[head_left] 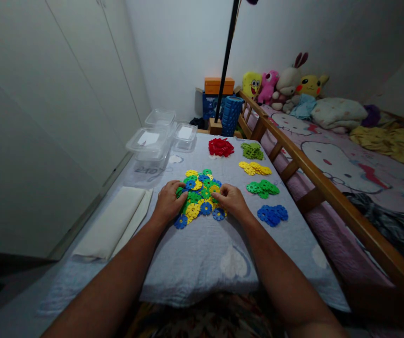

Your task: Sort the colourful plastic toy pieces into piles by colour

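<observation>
A mixed pile of notched plastic snowflake discs (pixel 195 197) in blue, green and yellow lies on the cloth-covered table. My left hand (pixel 169 203) rests against the pile's left side, thumb and fingers apart over the discs. On the other side, my right hand (pixel 233 202) has its fingers curled, with thumb and index finger at a yellow disc (pixel 215 188) on the pile's edge. To the right are sorted groups: blue discs (pixel 272 215), green discs (pixel 263 188), yellow discs (pixel 254 168), light green pieces (pixel 252 150) and red pieces (pixel 221 147).
Clear plastic containers (pixel 149 143) stand at the table's back left, some with white paper. A folded cream cloth (pixel 112 223) lies at left. A wooden bed rail (pixel 293 145) runs along the right side. A black pole (pixel 227 61) rises behind the table.
</observation>
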`<act>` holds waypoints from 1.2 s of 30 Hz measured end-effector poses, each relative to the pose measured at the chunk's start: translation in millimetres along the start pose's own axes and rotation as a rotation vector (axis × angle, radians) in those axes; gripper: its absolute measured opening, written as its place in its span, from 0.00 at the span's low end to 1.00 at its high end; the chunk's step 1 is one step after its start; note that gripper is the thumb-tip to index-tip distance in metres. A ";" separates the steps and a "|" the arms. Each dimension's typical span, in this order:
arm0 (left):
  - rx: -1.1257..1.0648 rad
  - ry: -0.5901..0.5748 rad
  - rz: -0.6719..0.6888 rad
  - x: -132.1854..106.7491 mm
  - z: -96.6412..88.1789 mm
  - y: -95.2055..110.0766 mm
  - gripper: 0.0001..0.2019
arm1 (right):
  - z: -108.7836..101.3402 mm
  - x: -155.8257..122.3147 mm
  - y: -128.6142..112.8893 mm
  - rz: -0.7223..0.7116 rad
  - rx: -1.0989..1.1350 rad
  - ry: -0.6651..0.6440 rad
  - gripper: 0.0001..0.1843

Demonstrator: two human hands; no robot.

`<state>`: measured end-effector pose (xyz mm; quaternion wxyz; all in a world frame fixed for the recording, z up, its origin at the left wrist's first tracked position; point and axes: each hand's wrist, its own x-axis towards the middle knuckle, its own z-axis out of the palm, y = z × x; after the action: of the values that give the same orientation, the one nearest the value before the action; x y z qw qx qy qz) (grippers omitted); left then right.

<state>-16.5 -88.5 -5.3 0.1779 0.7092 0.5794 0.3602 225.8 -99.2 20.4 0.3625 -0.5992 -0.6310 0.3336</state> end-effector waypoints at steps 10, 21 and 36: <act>0.001 -0.003 0.000 -0.6 -0.3 0.9 0.15 | -8.9 -1.5 -2.0 0.007 0.060 -0.060 0.15; 0.003 -0.022 0.005 -0.1 0.1 -0.4 0.16 | -48.2 9.3 12.2 -0.030 -0.001 0.161 0.10; 0.027 -0.043 -0.018 0.0 0.2 -0.3 0.16 | -116.1 19.1 61.3 0.173 -0.440 0.602 0.15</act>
<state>-16.5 -88.4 -5.6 0.1840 0.7139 0.5864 0.3357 356.5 -78.1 28.8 0.3647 -0.7850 -0.4999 0.0287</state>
